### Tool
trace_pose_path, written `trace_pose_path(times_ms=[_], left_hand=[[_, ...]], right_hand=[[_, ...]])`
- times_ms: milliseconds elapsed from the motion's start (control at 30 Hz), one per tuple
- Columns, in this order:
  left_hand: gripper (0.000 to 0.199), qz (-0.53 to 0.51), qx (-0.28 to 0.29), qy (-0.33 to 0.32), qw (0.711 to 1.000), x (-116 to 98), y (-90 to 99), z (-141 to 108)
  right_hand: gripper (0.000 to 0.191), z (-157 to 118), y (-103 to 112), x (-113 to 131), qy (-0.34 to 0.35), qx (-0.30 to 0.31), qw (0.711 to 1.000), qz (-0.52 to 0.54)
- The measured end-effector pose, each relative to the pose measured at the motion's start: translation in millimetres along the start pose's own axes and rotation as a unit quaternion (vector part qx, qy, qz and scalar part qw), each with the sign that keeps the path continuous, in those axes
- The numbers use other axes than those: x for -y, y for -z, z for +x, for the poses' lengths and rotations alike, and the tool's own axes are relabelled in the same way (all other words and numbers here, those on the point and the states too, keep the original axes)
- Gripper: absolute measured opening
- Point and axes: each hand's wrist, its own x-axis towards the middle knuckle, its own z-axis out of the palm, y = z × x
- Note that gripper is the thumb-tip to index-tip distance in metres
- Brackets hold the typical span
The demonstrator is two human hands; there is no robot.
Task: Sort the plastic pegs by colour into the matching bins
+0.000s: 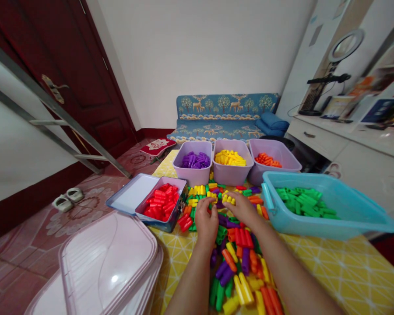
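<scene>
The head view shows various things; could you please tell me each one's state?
Left lilac tub: open
Middle lilac tub: open
Right lilac tub: open
Blue tub: open
Box: open, lid back
Loose lids: stacked
Drawer: shut
Door: unclear
Left hand: curled
Right hand: closed on yellow pieces

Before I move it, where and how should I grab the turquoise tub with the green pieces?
I'd take the turquoise tub by its left and right ends, coming from outside and hooking under the rim. It stands upright, open-topped and long from side to side, with a rim that flares outward. The green pieces lie loose inside, so lifting it level should be safest.
</scene>
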Motion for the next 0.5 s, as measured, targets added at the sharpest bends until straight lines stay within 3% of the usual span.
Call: trace_pose_path(times_ms=[100,200,333,500], left_hand=[[0.020,-0.039,0.013,0.027,0.999,-4,0.6,-1],[0.027,-0.095,0.045,0.047,0.993,-12,1.6,-2],[0.033,-0.121,0.103,0.010,0.987,-21,2.7,-5],[0.036,-0.125,0.151,-0.023,0.980,-27,2.7,-6]], right_hand=[[0.040,-15,-2,5,-0.048,-0.002,0.982,0.183],[0.045,-28,-4,10,-0.068,-0.020,0.954,0.291],[0.046,-33,-4,13,-0.067,-0.061,0.937,0.337],[0.046,-33,-4,13,-0.049,-0.074,0.940,0.328]])
